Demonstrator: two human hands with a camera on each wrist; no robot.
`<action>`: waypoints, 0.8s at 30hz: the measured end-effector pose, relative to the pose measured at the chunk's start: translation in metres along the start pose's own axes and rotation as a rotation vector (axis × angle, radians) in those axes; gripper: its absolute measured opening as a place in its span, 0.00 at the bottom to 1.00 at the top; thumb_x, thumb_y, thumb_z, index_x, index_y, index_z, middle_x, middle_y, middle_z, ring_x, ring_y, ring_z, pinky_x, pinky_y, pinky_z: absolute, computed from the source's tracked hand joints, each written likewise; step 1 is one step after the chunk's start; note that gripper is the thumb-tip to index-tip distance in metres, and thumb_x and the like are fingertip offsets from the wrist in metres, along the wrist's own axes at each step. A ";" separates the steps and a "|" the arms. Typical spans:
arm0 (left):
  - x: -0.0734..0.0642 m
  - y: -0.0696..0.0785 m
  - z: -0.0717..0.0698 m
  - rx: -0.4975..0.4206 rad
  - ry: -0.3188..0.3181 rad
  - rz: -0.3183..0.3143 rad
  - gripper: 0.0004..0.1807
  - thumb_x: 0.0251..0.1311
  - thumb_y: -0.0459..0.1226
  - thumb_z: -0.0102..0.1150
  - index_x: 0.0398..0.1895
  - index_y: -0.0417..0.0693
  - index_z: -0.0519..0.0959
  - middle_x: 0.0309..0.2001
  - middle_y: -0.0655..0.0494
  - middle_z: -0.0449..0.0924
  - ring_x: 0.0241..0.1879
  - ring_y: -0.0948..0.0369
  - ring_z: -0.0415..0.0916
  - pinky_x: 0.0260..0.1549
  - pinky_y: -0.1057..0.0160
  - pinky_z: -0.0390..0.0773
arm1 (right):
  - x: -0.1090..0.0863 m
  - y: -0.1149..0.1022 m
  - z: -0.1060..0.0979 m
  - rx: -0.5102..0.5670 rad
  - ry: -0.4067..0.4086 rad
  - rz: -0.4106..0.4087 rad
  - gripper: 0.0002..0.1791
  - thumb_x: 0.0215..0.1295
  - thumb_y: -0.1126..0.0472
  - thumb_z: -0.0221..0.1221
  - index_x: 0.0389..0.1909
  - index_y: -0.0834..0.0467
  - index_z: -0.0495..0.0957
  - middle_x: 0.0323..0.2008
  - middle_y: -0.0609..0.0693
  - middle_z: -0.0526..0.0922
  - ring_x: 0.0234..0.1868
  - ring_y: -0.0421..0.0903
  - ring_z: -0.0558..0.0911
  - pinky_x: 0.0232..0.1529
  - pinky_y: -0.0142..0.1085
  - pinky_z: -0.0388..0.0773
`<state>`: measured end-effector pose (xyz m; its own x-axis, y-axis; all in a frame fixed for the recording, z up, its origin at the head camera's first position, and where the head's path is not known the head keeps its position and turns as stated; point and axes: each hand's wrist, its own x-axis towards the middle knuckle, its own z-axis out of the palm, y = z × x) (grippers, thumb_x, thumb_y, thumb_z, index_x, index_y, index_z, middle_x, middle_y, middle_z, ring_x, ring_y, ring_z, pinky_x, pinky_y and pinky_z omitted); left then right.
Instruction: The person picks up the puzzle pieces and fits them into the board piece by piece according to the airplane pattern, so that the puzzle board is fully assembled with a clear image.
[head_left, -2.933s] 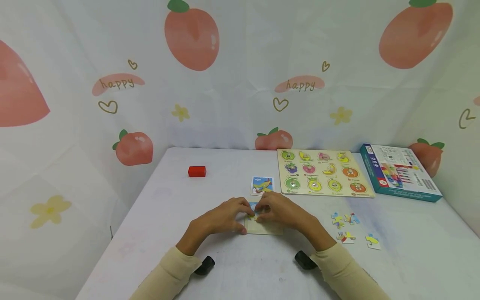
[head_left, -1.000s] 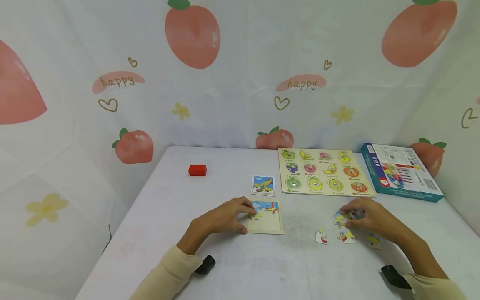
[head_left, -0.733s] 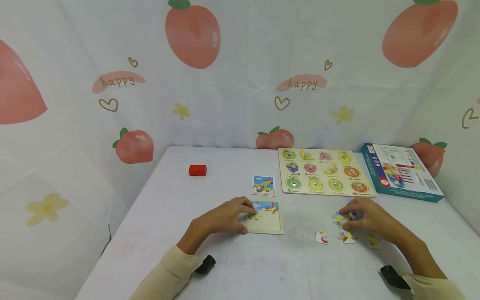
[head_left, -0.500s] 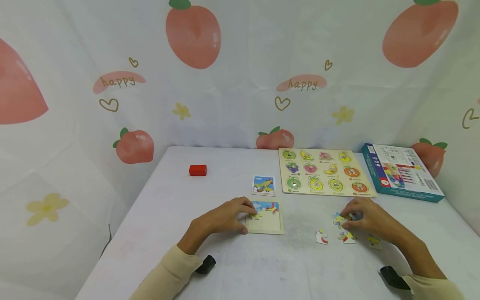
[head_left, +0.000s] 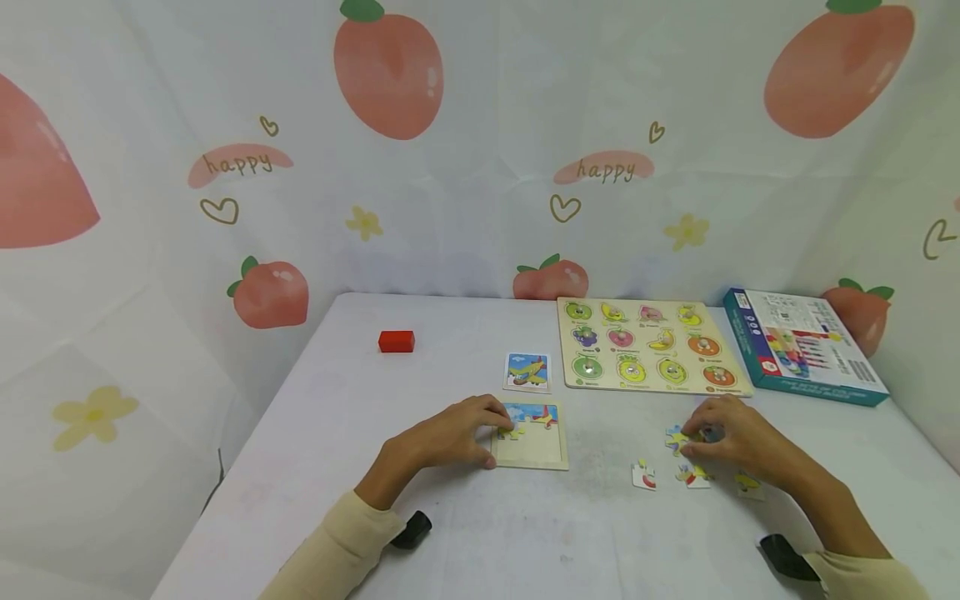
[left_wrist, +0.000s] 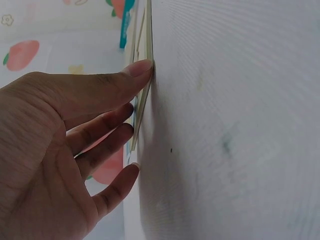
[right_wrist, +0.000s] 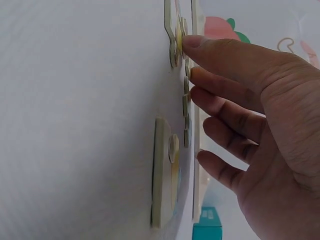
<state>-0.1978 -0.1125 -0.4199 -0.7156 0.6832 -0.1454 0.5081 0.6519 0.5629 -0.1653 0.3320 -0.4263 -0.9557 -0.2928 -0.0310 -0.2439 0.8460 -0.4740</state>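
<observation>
My left hand holds the left side of a wooden puzzle tray, its thumb at the tray's edge in the left wrist view. Joined airplane puzzle pieces fill the tray's upper part; fingers cover some of its left side. Over to the right, my right hand rests among loose pieces, fingers relaxed and apart. Its thumb and index tips touch a blue-and-yellow puzzle piece, and other pieces lie partly under the hand. A red-and-white piece, a yellow-and-red piece and a yellow piece lie nearer me.
Behind the tray lies an airplane picture card. A fruit puzzle board and a teal-edged box stand at the back right. Farther left is a red block. The white table meets a peach-print backdrop.
My right hand has gone from the tray to the loose pieces at the right and then nearly stopped. The red-and-white piece now lies apart from the others. My left hand stays on the tray.
</observation>
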 end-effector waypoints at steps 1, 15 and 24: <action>0.000 0.000 0.000 0.000 0.000 -0.001 0.28 0.62 0.36 0.76 0.67 0.49 0.83 0.65 0.60 0.75 0.69 0.58 0.69 0.70 0.54 0.71 | 0.000 0.000 0.000 -0.002 -0.002 0.001 0.14 0.58 0.47 0.77 0.40 0.50 0.90 0.43 0.43 0.86 0.53 0.54 0.79 0.56 0.61 0.76; 0.000 0.001 -0.001 0.001 0.002 0.000 0.28 0.62 0.36 0.76 0.67 0.49 0.83 0.65 0.60 0.75 0.69 0.57 0.69 0.70 0.53 0.71 | 0.005 -0.013 0.001 -0.022 0.063 -0.070 0.13 0.60 0.46 0.76 0.41 0.46 0.91 0.46 0.45 0.87 0.57 0.58 0.78 0.60 0.69 0.71; 0.000 -0.001 0.000 -0.007 0.000 0.001 0.28 0.62 0.36 0.76 0.67 0.50 0.83 0.65 0.61 0.75 0.70 0.58 0.69 0.71 0.54 0.71 | 0.019 -0.035 0.006 -0.007 0.051 -0.116 0.10 0.61 0.48 0.76 0.40 0.46 0.91 0.46 0.44 0.86 0.56 0.55 0.79 0.57 0.63 0.78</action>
<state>-0.1982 -0.1129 -0.4205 -0.7148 0.6842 -0.1447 0.5059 0.6487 0.5685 -0.1738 0.2943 -0.4160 -0.9280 -0.3660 0.0690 -0.3545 0.8111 -0.4653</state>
